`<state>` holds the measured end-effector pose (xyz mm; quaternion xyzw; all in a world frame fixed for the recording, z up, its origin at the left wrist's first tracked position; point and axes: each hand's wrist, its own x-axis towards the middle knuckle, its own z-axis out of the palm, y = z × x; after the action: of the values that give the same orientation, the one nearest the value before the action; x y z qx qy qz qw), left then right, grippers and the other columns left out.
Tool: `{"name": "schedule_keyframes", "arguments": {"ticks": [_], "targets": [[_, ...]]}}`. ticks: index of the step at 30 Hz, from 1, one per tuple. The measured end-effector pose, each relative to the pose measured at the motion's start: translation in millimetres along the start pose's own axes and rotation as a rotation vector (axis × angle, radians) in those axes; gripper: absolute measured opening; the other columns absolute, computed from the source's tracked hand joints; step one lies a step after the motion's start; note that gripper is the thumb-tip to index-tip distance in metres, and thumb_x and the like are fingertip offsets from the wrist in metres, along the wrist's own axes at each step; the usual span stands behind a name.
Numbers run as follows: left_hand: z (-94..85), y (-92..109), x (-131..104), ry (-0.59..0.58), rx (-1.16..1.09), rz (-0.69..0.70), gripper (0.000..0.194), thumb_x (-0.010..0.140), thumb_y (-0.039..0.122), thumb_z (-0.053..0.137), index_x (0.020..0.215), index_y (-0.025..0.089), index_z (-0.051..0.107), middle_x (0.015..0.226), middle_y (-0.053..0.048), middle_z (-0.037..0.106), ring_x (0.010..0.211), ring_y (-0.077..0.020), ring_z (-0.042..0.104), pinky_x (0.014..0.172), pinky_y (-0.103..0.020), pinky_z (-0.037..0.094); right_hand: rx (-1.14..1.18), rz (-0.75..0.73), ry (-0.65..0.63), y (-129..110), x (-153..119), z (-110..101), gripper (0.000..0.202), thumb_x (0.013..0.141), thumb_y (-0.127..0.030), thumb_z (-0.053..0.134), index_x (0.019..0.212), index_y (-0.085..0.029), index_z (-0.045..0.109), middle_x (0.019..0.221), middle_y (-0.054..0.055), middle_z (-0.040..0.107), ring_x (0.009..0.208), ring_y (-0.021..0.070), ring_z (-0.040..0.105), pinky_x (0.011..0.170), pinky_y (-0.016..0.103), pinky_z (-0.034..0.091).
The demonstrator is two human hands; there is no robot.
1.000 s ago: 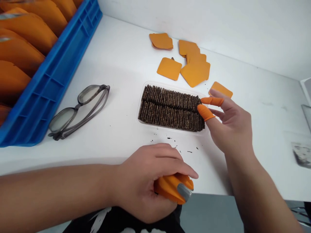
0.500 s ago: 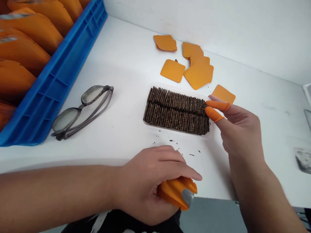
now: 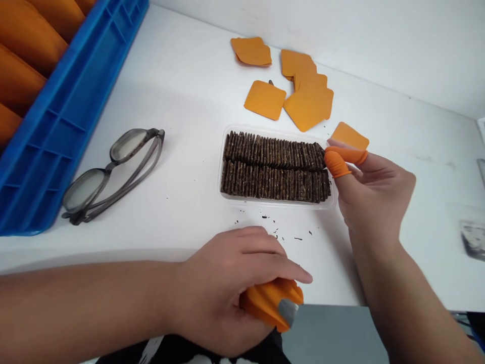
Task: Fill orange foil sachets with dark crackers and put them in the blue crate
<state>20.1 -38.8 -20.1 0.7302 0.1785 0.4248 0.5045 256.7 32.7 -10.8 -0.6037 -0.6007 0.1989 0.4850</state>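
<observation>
My left hand is closed around an orange pouch whose silver lining shows at its end, low over the table's front edge. Thin dark brown pieces stand packed on edge in two rows inside a clear plastic tray. At the right end of the far row, my right hand pinches an end piece between thumb and index finger. Orange finger cots cover those two fingertips. How much of the piece lies between them is hidden.
Folding glasses lie left of the tray. A blue crate with several orange pouches stands at far left. Flat orange squares are scattered behind the tray, and dark crumbs lie in front of it.
My right thumb and index finger have drawn closer together at the tray's right end. The whole view has shifted slightly. My left hand still grips the pouch.
</observation>
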Motion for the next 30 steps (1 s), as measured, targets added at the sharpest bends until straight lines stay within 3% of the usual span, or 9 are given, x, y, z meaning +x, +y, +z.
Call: {"name": "schedule_keyframes", "arguments": {"ticks": [4,11,18,24,30], "targets": [[0.0,0,1,-0.004,0.003,-0.002,0.044,0.079,0.011,0.063,0.122,0.011,0.067,0.093,-0.007,0.071,0.08,-0.0149,0.063,0.081,-0.029,0.054,-0.04,-0.026,0.069,-2,5,3,0.011,0.089,-0.028,0.083,0.099,-0.025,0.082,0.105,0.002,0.08,0.106,0.0271,0.077,0.096,0.048,0.065],[2.3,0,0,0.005,-0.035,-0.02,0.04,0.08,0.013,0.063,0.119,0.009,0.069,0.091,-0.007,0.071,0.077,-0.0139,0.06,0.079,-0.028,0.053,-0.134,-0.045,0.103,-9,7,2,0.011,0.086,-0.028,0.085,0.094,-0.02,0.083,0.099,0.004,0.08,0.097,0.0244,0.077,0.078,0.037,0.065],[1.8,0,-1,0.023,-0.038,-0.024,0.044,0.076,0.009,0.065,0.119,0.011,0.068,0.093,-0.006,0.071,0.08,-0.014,0.062,0.081,-0.028,0.054,-0.153,-0.019,0.134,-12,3,2,0.005,0.087,-0.027,0.085,0.091,-0.024,0.082,0.1,0.0,0.08,0.097,0.025,0.078,0.077,0.039,0.068],[-0.1,2,1,0.031,-0.016,-0.043,0.045,0.079,0.011,0.066,0.123,0.013,0.066,0.095,-0.006,0.073,0.084,-0.0157,0.066,0.087,-0.03,0.057,-0.046,-0.054,0.203,-18,6,1,0.007,0.084,-0.022,0.085,0.089,-0.017,0.082,0.091,0.005,0.08,0.095,0.0313,0.078,0.066,0.041,0.065],[-1.7,3,4,0.083,-0.038,-0.114,0.044,0.075,0.009,0.069,0.119,0.009,0.069,0.095,-0.006,0.074,0.088,-0.0146,0.067,0.087,-0.027,0.058,0.011,-0.234,0.388,-31,2,4,0.003,0.086,-0.02,0.081,0.084,-0.018,0.081,0.089,0.002,0.079,0.085,0.0284,0.077,0.073,0.047,0.066]]}}
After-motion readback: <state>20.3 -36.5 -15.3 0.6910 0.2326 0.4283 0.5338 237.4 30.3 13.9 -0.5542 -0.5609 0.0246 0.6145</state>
